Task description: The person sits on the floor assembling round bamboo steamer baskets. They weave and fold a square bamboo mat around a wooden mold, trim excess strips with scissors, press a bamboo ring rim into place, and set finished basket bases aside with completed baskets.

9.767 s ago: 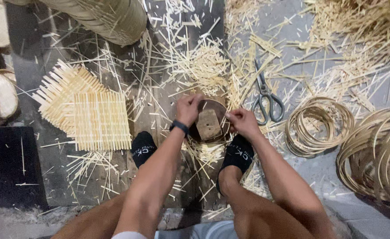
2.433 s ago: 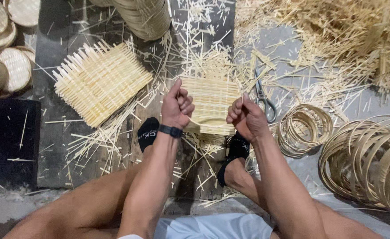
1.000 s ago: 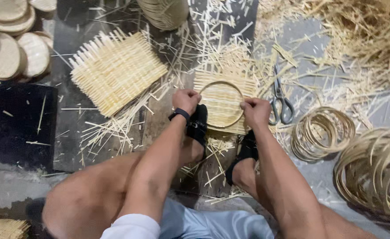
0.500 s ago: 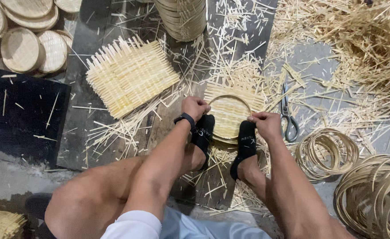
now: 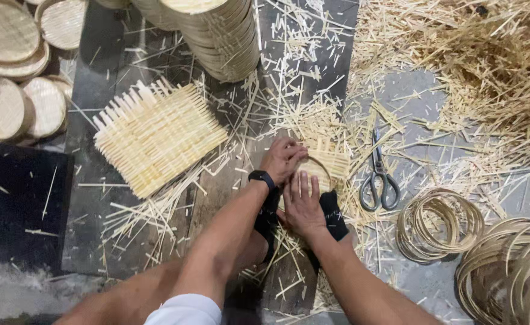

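Note:
A small woven bamboo mat [image 5: 331, 161] with a round bamboo hoop on it lies on the floor between my black-socked feet [image 5: 332, 215]. My left hand [image 5: 283, 157], with a black watch on the wrist, curls over the mat's left edge and grips it. My right hand [image 5: 301, 204] lies flat with fingers spread, pressing down on the near part of the mat and hoop. Most of the hoop is hidden under my hands.
A stack of square woven mats [image 5: 158, 135] lies to the left. Scissors [image 5: 378, 176] lie just right of the mat. Coiled bamboo hoops [image 5: 439, 224] sit at right, round woven trays [image 5: 12, 72] at far left, a tall tray stack [image 5: 217, 30] ahead. Bamboo slivers litter the floor.
Both hands have moved from the sides of the mat onto it: the left now grips its left edge, the right presses flat on top. The camera has moved closer.

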Demonstrator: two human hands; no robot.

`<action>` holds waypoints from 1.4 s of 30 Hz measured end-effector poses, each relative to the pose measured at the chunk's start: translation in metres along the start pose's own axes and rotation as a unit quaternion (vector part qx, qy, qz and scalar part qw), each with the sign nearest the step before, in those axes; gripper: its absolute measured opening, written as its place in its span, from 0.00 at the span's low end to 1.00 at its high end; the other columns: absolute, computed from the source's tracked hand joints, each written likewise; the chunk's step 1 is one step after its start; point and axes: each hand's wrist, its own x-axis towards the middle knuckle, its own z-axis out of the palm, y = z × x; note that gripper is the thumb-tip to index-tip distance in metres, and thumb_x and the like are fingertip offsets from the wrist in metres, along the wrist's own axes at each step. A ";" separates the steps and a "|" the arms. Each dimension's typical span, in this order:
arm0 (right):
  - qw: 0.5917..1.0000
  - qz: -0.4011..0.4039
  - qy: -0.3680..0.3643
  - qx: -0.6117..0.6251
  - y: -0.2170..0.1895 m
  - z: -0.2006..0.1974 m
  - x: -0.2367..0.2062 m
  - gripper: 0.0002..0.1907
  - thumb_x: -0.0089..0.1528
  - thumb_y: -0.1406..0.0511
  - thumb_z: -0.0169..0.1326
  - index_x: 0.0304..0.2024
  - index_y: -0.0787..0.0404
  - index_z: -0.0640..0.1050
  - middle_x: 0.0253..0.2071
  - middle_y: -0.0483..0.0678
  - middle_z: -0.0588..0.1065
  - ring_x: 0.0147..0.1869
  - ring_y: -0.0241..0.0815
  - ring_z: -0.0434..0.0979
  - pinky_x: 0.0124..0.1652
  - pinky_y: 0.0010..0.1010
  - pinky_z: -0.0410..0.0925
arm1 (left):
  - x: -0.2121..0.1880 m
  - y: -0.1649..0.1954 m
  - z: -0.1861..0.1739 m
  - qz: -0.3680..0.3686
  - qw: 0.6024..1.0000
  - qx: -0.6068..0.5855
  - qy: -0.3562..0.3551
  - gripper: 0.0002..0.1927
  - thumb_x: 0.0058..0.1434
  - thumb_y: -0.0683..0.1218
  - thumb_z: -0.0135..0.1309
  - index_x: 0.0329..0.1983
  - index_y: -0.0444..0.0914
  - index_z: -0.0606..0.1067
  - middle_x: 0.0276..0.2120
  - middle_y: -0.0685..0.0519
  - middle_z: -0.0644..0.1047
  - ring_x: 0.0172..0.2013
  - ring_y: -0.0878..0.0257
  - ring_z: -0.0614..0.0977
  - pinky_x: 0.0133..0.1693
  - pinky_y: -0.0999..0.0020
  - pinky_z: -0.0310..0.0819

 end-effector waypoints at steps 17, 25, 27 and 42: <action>0.859 0.233 -0.016 0.455 0.115 0.060 0.063 0.32 0.72 0.50 0.37 0.30 0.71 0.73 0.30 0.69 0.72 0.35 0.66 0.69 0.41 0.55 0.63 | 0.034 -0.006 0.008 -0.184 0.976 -0.074 -0.088 0.23 0.60 0.60 0.61 0.34 0.34 0.83 0.34 0.44 0.83 0.35 0.55 0.84 0.41 0.59 0.78; 0.856 0.260 -0.062 0.442 0.129 0.023 0.032 0.36 0.76 0.49 0.28 0.31 0.70 0.73 0.35 0.68 0.72 0.41 0.64 0.73 0.46 0.51 0.68 | 0.012 0.026 -0.020 -0.244 0.948 -0.165 -0.119 0.27 0.46 0.56 0.74 0.45 0.40 0.79 0.42 0.50 0.82 0.41 0.61 0.83 0.45 0.65 0.78; 0.938 0.186 0.029 0.290 0.163 -0.019 0.000 0.25 0.75 0.53 0.35 0.42 0.67 0.73 0.44 0.67 0.72 0.49 0.68 0.70 0.52 0.56 0.65 | 0.009 0.041 -0.036 -0.195 0.966 -0.136 -0.105 0.28 0.45 0.55 0.74 0.47 0.41 0.79 0.43 0.51 0.83 0.42 0.61 0.85 0.47 0.66 0.81; 0.874 0.321 -0.163 0.326 0.196 0.004 -0.144 0.20 0.67 0.54 0.55 0.44 0.66 0.80 0.42 0.61 0.79 0.45 0.54 0.80 0.49 0.44 0.73 | -0.168 0.017 -0.011 0.297 0.911 0.236 -0.161 0.23 0.55 0.47 0.57 0.56 0.46 0.70 0.49 0.53 0.77 0.56 0.51 0.76 0.57 0.53 0.66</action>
